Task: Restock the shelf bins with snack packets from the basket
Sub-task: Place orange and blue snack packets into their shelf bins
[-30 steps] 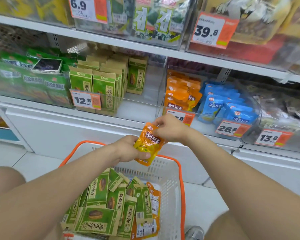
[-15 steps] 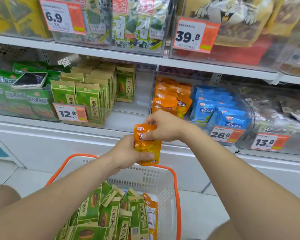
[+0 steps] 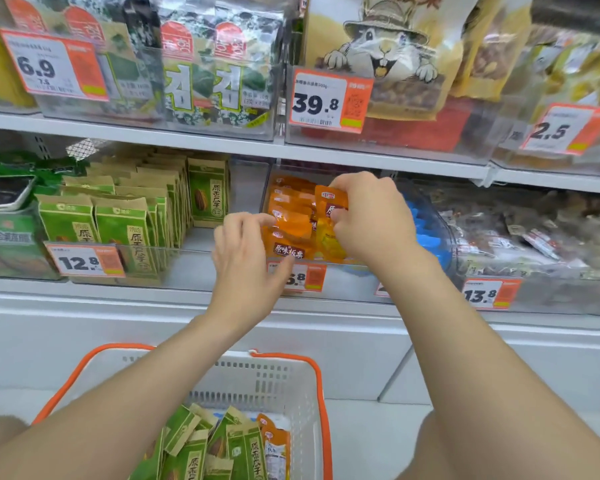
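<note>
right hand (image 3: 368, 216) grips orange packet (image 3: 331, 216) at orange bin (image 3: 291, 261) | left hand (image 3: 250, 258) loose, fingers spread, steadying stack | basket (image 3: 284, 382) still holds green packets (image 3: 236, 448): mid-task

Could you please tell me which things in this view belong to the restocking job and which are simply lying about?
Part of the job:
- orange packet, held by the right hand
- left hand touching the orange packets in the bin
- basket with green packets

Lying about:
- phone on the green bags
- seaweed packs
- squirrel bag
- blue packets
</note>
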Motion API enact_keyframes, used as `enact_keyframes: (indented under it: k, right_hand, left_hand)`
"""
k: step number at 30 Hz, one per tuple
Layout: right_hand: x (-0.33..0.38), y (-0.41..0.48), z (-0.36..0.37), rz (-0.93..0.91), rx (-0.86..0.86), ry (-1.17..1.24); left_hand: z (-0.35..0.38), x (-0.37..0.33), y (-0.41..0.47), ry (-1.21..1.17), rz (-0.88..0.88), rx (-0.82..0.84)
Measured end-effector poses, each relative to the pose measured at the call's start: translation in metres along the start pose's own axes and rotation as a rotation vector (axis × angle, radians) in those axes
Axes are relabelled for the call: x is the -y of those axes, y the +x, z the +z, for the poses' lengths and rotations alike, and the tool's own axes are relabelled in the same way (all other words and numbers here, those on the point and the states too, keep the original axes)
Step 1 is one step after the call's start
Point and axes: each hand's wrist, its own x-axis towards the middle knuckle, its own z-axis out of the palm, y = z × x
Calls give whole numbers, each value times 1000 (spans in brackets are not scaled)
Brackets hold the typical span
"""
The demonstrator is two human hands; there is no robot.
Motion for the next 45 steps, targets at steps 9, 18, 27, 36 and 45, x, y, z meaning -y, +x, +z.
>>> enact_keyframes:
  k: [9, 18, 27, 36, 45]
  right_hand:
    - [-29, 19, 42, 99, 136, -62]
    - [-36, 44, 92, 150, 161, 71]
    - [-23, 58, 102, 86, 102, -92]
    - [-23, 58, 94, 123, 233, -382]
    - [-34, 65, 88, 109, 237, -466]
  left_hand:
    - [23, 5, 19, 393, 203, 177]
    - [32, 9, 30, 453, 172, 174]
    - [32, 12, 30, 427, 159, 187]
    - [30, 14, 28, 414, 154, 212]
    - [32, 14, 28, 409, 151, 215]
